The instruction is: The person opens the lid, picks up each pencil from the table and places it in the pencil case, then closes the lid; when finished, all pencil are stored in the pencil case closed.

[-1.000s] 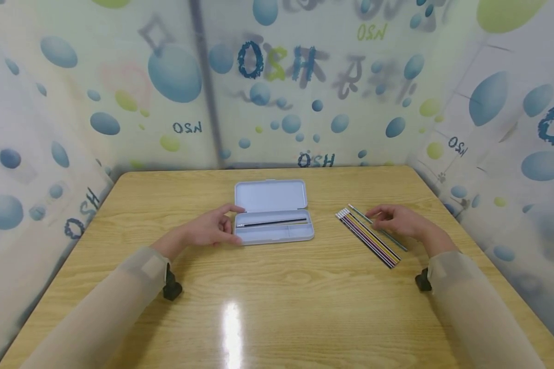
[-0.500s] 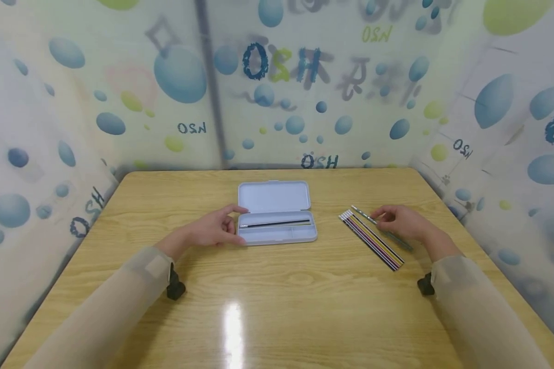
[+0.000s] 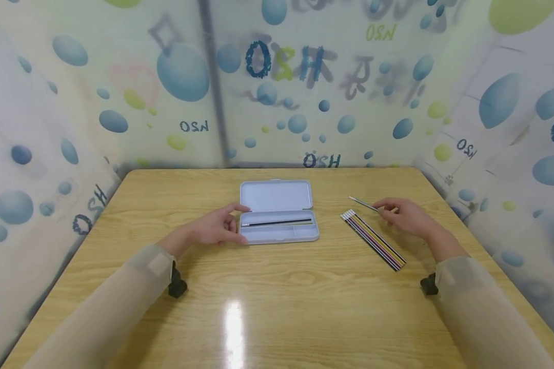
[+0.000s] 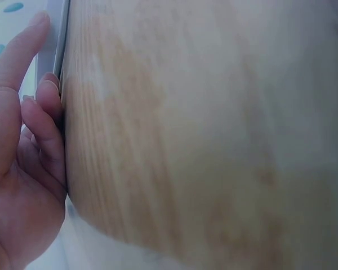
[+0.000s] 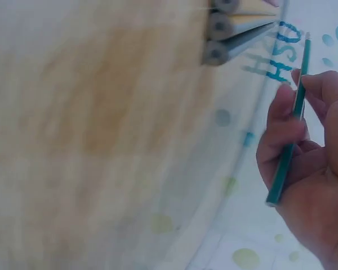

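Green pencil (image 3: 363, 203): right of frame centre, seemingly raised, pinched by the right hand's (image 3: 403, 216) fingers.
Pencil case (image 3: 276, 196): open, mid-frame; the left hand (image 3: 211, 226) grips its left end between finger and thumb.
Pencil row (image 3: 374, 241): on the worktop (image 3: 277, 307), right of centre.
Pinch: best light, shaft level, clear of the row, case steadied.

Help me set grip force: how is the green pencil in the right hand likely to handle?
The green pencil is probably stiff, running straight through the right hand. It looks light, being so slender. It might swivel if held loosely, since one end juts well past the pinch.
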Action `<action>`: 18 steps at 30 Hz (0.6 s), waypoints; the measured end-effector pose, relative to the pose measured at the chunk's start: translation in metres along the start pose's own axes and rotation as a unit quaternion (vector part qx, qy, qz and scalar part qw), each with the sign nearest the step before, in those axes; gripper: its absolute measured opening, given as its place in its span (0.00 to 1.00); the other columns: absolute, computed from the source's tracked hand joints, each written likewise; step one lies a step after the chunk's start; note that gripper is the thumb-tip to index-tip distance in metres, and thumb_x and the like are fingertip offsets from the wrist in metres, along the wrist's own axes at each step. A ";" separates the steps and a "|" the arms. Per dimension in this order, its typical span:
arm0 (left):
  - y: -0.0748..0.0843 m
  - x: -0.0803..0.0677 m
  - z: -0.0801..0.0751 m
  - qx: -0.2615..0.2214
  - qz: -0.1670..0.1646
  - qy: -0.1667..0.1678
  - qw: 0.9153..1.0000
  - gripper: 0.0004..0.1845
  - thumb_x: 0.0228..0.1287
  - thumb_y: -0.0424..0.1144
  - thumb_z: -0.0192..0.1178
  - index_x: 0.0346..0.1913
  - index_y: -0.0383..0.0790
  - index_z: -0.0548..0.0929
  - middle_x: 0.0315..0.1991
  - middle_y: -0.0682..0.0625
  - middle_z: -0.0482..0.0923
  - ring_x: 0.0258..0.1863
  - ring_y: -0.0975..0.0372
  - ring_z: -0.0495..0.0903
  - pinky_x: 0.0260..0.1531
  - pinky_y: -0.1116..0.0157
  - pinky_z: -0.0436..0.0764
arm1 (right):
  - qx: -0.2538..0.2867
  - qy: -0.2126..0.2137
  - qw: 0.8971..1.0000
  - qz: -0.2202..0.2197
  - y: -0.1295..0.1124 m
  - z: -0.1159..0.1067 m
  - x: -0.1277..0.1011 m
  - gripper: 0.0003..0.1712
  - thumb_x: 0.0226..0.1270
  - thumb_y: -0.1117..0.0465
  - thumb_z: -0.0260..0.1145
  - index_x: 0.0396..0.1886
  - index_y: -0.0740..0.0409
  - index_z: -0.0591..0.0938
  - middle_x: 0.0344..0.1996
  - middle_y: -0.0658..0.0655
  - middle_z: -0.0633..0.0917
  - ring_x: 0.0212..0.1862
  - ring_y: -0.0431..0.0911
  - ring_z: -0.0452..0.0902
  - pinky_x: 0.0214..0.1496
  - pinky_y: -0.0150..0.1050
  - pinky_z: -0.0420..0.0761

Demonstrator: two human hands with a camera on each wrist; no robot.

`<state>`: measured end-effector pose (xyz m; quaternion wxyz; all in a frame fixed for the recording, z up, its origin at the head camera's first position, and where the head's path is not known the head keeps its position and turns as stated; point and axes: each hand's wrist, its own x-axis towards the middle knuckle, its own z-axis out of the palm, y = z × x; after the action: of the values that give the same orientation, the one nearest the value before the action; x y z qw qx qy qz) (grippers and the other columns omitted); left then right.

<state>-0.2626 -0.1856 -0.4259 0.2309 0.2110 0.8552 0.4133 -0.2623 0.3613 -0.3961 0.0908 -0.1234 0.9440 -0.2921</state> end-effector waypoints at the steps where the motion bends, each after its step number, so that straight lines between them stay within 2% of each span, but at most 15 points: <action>1: 0.000 0.000 0.000 0.000 0.000 0.001 1.000 0.49 0.67 0.49 0.80 0.84 0.52 0.62 0.36 0.48 0.80 0.27 0.58 0.74 0.27 0.66 0.76 | -0.005 0.002 1.000 -0.007 -0.002 -0.001 0.001 0.22 0.90 0.54 0.58 0.72 0.58 0.82 0.45 0.63 0.85 0.37 0.49 0.82 0.34 0.41 0.80; 4: -0.002 -0.001 0.000 0.001 0.000 0.003 1.000 0.49 0.67 0.50 0.80 0.84 0.52 0.63 0.36 0.48 0.80 0.28 0.58 0.74 0.27 0.66 0.76 | -0.021 0.008 0.999 -0.028 -0.010 -0.003 0.004 0.23 0.90 0.51 0.59 0.73 0.55 0.82 0.49 0.64 0.84 0.38 0.50 0.81 0.35 0.42 0.79; 7: -0.003 -0.001 0.002 0.000 -0.001 0.001 1.000 0.49 0.67 0.51 0.80 0.84 0.52 0.63 0.36 0.48 0.80 0.28 0.58 0.74 0.27 0.65 0.77 | -0.016 0.003 0.999 -0.037 -0.019 -0.004 0.004 0.22 0.89 0.55 0.60 0.75 0.53 0.82 0.53 0.66 0.84 0.39 0.53 0.81 0.35 0.41 0.79; 13: -0.004 0.000 0.005 -0.011 -0.002 -0.007 1.000 0.50 0.67 0.51 0.80 0.84 0.52 0.62 0.37 0.48 0.79 0.28 0.59 0.73 0.27 0.65 0.76 | -0.010 -0.008 0.998 -0.056 -0.040 -0.001 0.004 0.23 0.87 0.62 0.60 0.75 0.58 0.80 0.59 0.69 0.84 0.46 0.53 0.85 0.40 0.41 0.81; 18: -0.004 0.000 0.001 -0.009 -0.004 -0.001 1.000 0.49 0.67 0.50 0.80 0.84 0.53 0.63 0.37 0.47 0.80 0.28 0.58 0.74 0.28 0.65 0.77 | -0.024 0.000 0.997 -0.070 -0.061 0.002 0.010 0.21 0.87 0.59 0.61 0.73 0.55 0.82 0.60 0.67 0.86 0.48 0.51 0.86 0.43 0.43 0.81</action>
<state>-0.2629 -0.1869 -0.4294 0.2353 0.2060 0.8519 0.4201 -0.2605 0.3085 -0.3639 0.0670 -0.1909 0.9398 -0.2753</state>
